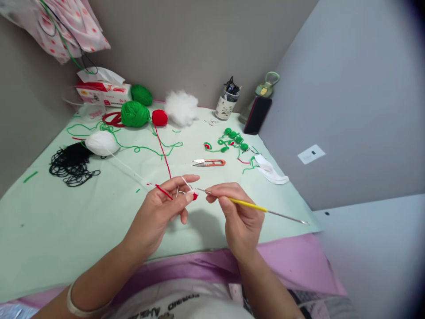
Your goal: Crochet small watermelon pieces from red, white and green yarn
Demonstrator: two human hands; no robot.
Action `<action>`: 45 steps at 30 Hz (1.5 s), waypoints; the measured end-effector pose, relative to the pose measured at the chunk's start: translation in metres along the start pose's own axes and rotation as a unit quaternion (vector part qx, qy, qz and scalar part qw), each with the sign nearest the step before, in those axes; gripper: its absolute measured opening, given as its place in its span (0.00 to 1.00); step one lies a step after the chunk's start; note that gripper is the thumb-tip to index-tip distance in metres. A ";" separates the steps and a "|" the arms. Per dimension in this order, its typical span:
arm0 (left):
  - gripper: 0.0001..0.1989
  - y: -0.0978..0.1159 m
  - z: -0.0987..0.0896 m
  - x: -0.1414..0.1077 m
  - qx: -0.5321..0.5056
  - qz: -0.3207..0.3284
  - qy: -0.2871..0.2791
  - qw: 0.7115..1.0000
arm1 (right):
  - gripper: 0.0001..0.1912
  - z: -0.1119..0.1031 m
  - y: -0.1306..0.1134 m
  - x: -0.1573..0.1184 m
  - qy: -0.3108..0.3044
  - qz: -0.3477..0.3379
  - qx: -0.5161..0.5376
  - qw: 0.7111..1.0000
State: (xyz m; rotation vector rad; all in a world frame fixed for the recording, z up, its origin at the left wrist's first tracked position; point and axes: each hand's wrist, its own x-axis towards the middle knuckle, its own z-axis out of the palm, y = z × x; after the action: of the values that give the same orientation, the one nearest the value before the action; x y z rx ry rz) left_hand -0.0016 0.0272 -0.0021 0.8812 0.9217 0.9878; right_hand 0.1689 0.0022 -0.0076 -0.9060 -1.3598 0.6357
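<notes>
My left hand (162,208) pinches a small red and white crochet piece (195,195) between thumb and fingers. White yarn loops over its raised index finger, and red yarn (162,153) runs across the same hand. In my right hand (241,215) is a crochet hook (249,204) with a yellow handle, held like a pen. Its thin tip meets or nearly meets the piece's white edge; exact contact is too small to tell. The strands lead back to a red yarn ball (160,118) and a white yarn ball (102,143).
Orange thread snips (210,163) lie beyond my hands. Small green crocheted pieces (232,136) and a white strip (270,169) are at the right. Green yarn balls (135,114), white stuffing (181,108), black yarn (71,164), a pen cup (226,105), a phone (258,115) and a bottle (264,90) stand farther back.
</notes>
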 end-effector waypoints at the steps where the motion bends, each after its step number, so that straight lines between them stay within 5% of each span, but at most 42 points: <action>1: 0.15 0.000 0.000 0.000 -0.004 0.001 0.000 1.000 | 0.11 0.000 -0.001 0.000 -0.001 -0.004 -0.004 1.000; 10: 0.15 0.000 0.006 -0.002 -0.023 -0.014 -0.050 0.998 | 0.09 0.006 0.011 0.003 -0.021 0.036 0.072 0.997; 22: 0.13 0.001 0.005 -0.003 -0.057 0.020 -0.020 0.998 | 0.11 0.003 0.014 0.005 -0.014 0.123 0.173 0.977; 33: 0.10 -0.003 0.005 -0.006 0.068 0.089 0.057 0.992 | 0.12 -0.001 0.003 0.000 -0.057 -0.048 -0.027 0.997; 40: 0.09 0.001 0.009 -0.008 0.132 0.116 0.109 0.978 | 0.13 0.002 -0.001 -0.003 -0.096 -0.190 -0.166 0.963; 45: 0.05 0.001 0.014 -0.007 0.196 0.234 0.155 0.940 | 0.19 0.007 0.008 -0.010 -0.068 -0.241 -0.237 0.939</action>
State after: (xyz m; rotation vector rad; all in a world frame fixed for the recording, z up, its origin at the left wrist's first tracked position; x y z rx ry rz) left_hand 0.0090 0.0181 0.0053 1.3485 1.2344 1.4052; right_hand 0.1612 -0.0004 -0.0193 -0.8634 -1.8233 -0.0169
